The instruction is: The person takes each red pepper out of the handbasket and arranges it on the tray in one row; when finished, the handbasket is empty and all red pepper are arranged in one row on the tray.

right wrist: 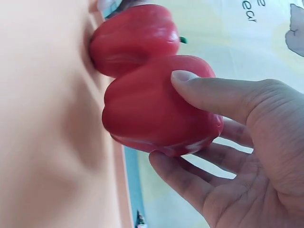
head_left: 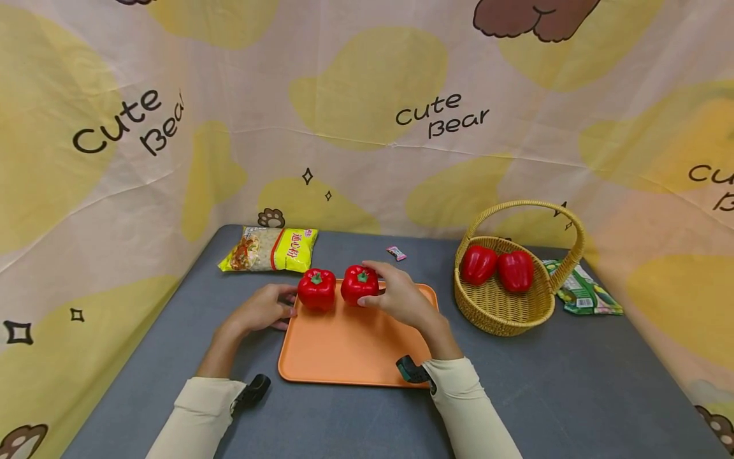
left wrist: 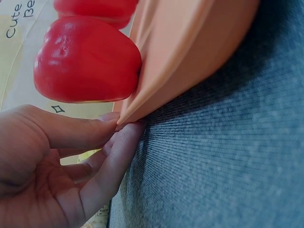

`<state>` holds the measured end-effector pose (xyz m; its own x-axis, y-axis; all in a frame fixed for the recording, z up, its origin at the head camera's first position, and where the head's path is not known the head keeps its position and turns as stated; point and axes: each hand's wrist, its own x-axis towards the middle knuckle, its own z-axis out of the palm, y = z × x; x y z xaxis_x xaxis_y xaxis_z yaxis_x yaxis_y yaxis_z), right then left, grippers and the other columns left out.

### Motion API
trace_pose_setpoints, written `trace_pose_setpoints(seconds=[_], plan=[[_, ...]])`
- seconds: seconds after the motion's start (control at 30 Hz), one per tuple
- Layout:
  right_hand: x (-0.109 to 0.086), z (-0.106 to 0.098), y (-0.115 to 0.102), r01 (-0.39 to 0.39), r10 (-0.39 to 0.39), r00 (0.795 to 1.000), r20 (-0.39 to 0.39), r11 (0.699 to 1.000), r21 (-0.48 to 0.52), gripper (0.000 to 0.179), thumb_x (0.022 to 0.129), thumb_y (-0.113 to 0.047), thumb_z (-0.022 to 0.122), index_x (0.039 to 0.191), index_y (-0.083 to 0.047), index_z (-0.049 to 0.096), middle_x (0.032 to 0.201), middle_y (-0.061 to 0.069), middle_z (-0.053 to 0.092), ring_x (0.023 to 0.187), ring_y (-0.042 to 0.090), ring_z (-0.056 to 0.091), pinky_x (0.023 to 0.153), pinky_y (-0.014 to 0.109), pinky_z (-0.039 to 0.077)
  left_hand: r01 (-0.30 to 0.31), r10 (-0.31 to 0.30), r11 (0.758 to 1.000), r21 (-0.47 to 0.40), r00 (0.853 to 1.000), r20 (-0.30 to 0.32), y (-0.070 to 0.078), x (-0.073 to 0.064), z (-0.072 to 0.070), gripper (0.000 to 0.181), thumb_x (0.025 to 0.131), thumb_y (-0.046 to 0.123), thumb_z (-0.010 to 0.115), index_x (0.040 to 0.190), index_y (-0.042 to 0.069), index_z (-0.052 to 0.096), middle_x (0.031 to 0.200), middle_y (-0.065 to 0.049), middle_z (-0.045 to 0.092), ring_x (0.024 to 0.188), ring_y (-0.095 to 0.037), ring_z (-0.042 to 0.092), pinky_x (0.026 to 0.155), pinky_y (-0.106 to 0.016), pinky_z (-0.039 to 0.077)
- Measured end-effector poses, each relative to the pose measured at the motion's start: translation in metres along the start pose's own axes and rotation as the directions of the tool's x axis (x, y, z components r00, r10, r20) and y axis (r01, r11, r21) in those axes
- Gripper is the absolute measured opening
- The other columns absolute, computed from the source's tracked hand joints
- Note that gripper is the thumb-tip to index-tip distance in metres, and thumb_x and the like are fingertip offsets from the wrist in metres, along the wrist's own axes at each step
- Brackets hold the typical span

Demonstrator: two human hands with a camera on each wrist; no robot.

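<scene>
My right hand (head_left: 399, 294) grips a red bell pepper (head_left: 357, 287) with a green stem, thumb on one side and fingers on the other, over the far part of the orange tray (head_left: 355, 350). In the right wrist view that bell pepper (right wrist: 152, 109) appears close beside the other one. The second red bell pepper (head_left: 316, 292) sits at the tray's far left corner. At the tray's left edge, my left hand (head_left: 264, 310) pinches the rim between thumb and fingers, as the left wrist view shows near the tray edge (left wrist: 171, 85).
To the right stands a wicker basket (head_left: 504, 319) with a tall handle, holding two red bell peppers (head_left: 497, 268). A green packet (head_left: 590, 293) lies behind it. At the back are a yellow food bag (head_left: 272, 250) and a small pink wrapped candy (head_left: 396, 254).
</scene>
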<state>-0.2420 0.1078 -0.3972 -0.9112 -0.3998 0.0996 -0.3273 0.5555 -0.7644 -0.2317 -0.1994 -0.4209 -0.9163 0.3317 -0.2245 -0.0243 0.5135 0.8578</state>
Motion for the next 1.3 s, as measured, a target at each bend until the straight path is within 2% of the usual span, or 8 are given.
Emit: trace_pose_setpoints(seconds=[0.33,0.53,1.0,1.17,1.3], plan=[[0.005,0.008,0.005,0.002,-0.001,0.999,0.035,0.999,-0.032,0.07,0.089,-0.021,0.087,0.152,-0.011,0.057,0.15,0.01,0.059,0.136,0.031,0.056,0.112,0.05,0.052,-0.003,0.003,1.0,0.001,1.0,0.003,-0.001,0.001,0.0,0.056,0.097,-0.006,0.061,0.149,-0.018,0.044,0.133,-0.033,0.059,0.096,-0.025,0.07,0.077,-0.041,0.067],[0.006,0.01,0.005,0.0,0.002,0.999,0.042,0.999,-0.047,0.074,0.086,-0.018,0.089,0.153,-0.011,0.056,0.151,0.01,0.057,0.138,0.031,0.054,0.115,0.052,0.05,-0.011,0.011,1.0,0.001,1.0,0.001,-0.001,0.001,0.001,0.057,0.096,-0.007,0.061,0.149,-0.019,0.044,0.132,-0.033,0.059,0.097,-0.026,0.07,0.076,-0.041,0.067],[0.006,0.011,0.005,-0.025,0.025,0.998,0.064,1.0,-0.005,0.083,0.084,-0.008,0.089,0.157,-0.013,0.051,0.151,0.009,0.057,0.138,0.03,0.055,0.114,0.05,0.051,-0.008,0.008,1.0,0.001,1.0,0.007,0.0,0.0,-0.001,0.058,0.098,-0.006,0.062,0.15,-0.019,0.042,0.133,-0.034,0.059,0.099,-0.028,0.071,0.077,-0.043,0.067],[0.006,0.011,0.006,-0.022,0.02,0.997,0.079,0.999,0.023,0.08,0.085,-0.005,0.087,0.157,-0.01,0.05,0.149,0.011,0.058,0.135,0.032,0.059,0.11,0.047,0.055,0.0,0.0,1.0,0.009,1.0,0.007,0.0,0.0,-0.001,0.057,0.097,-0.005,0.062,0.15,-0.018,0.043,0.132,-0.033,0.059,0.098,-0.027,0.071,0.077,-0.041,0.067],[0.006,0.01,0.007,-0.017,0.015,0.996,0.085,1.0,0.026,0.081,0.086,-0.006,0.087,0.158,-0.009,0.049,0.15,0.012,0.057,0.136,0.033,0.058,0.11,0.047,0.055,0.008,-0.008,1.0,0.01,1.0,0.003,-0.001,0.002,-0.001,0.057,0.097,-0.005,0.062,0.15,-0.017,0.044,0.133,-0.032,0.059,0.097,-0.026,0.07,0.076,-0.04,0.067]])
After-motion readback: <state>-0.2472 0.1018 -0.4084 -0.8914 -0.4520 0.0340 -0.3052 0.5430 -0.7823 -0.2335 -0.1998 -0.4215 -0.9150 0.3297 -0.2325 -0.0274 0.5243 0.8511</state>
